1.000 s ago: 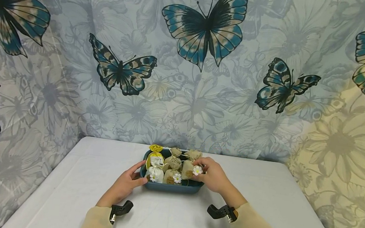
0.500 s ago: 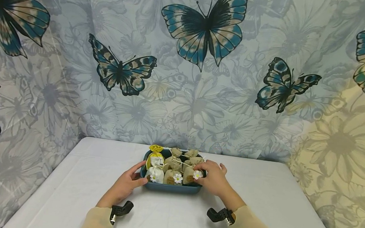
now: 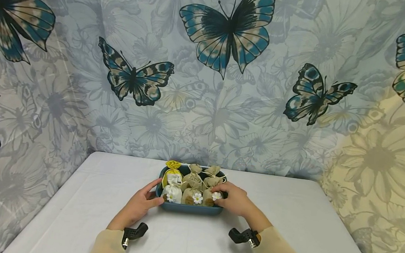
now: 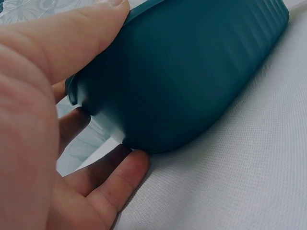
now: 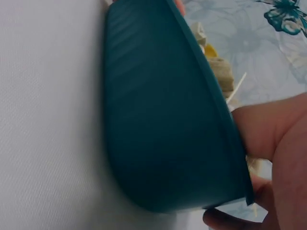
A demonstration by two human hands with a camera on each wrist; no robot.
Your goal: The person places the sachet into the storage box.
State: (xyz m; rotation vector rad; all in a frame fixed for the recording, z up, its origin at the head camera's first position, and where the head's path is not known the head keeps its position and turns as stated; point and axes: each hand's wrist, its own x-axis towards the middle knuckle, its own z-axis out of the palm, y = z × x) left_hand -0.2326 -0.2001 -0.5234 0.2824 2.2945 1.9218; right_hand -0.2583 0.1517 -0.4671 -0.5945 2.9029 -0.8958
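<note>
A dark teal plastic bin (image 3: pixel 191 208) holds several small drawstring pouches. My left hand (image 3: pixel 138 203) grips the bin's left end, thumb at the rim and fingers (image 4: pixel 127 177) against the outer wall. At the right end, my right hand (image 3: pixel 236 199) reaches over the rim and holds the front right beige pouch (image 3: pixel 208 199), which bears a white flower. In the right wrist view its thumb (image 5: pixel 259 127) dips over the rim, hiding the fingertips. Beside that pouch stand another beige pouch (image 3: pixel 190 198) with a flower and a white pouch (image 3: pixel 173 192).
Behind the front row are a yellow pouch (image 3: pixel 173 165) and more beige pouches (image 3: pixel 212 171). A white cloth covers the table (image 3: pixel 185 241). A butterfly-print backdrop (image 3: pixel 220 132) hangs behind and at both sides.
My right hand has lowered the front right beige pouch and shifted it slightly toward the front of the bin, its fingers now lower and further left. The left hand has stayed put.
</note>
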